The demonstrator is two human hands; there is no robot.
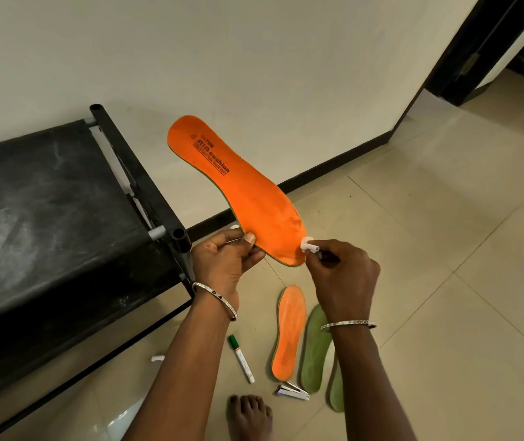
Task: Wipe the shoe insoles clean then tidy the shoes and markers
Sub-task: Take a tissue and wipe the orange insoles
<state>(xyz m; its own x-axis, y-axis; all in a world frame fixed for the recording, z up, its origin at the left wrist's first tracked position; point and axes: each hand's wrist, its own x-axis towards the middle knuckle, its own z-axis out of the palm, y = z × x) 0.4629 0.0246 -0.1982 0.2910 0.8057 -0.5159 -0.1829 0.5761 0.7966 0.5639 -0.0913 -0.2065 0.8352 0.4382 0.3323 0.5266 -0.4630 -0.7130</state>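
Observation:
My left hand pinches the toe end of an orange insole printed "AIR cushion", held up in the air with its heel pointing away toward the wall. My right hand grips a small white piece, its tip touching the insole's toe edge; what the piece is I cannot tell. On the floor below lie a second orange insole, two green insoles partly under my right forearm, and a green-capped white marker.
A black shoe rack stands at the left against the wall. A small white cap lies near its foot. A metal stapler lies by the insoles. My bare foot is at the bottom. Tiled floor stretches right toward a doorway.

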